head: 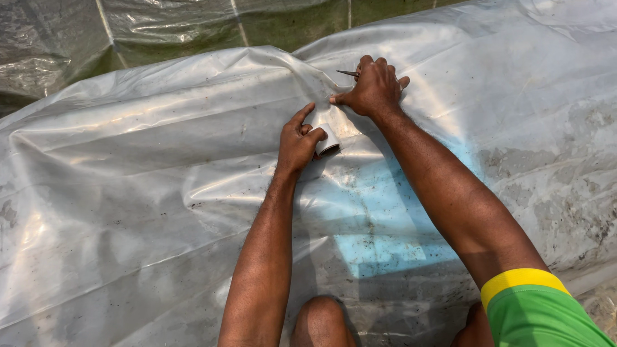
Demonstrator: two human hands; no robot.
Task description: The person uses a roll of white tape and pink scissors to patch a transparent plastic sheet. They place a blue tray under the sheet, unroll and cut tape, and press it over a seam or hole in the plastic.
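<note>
**A:** What do you see from where you sit?

**B:** I see two bare arms reaching over a big clear plastic sheet [160, 193]. The sheet is dusty and wrinkly, and it lies spread over something blue and something gray below.

**A:** What is the left hand doing?

**B:** The left hand [297, 142] has a small roll of tape [328, 142] in its grip. The fingers curl around the roll, and the first finger points up and forward along the sheet. I think the roll sits low, right on the plastic, so the tape can go down flat.

**A:** And the right hand?

**B:** The right hand [375, 88] is just past the roll, a little farther away from me. Its grip is closed on a thin pointed tool [348, 73]. Only the tip sticks out, to the left of the fist. It may be scissors, but I cannot tell for sure. The thumb presses down on the sheet, near the roll. I think it holds the plastic still there, where the folds bunch up.

**A:** Anything else near the grips?

**B:** Behind the right hand the sheet rises in a hump. Beyond that lies more plastic on green ground [283, 29]. Down near me I see a knee [319, 319] and a green sleeve with a yellow band [536, 308].
</note>
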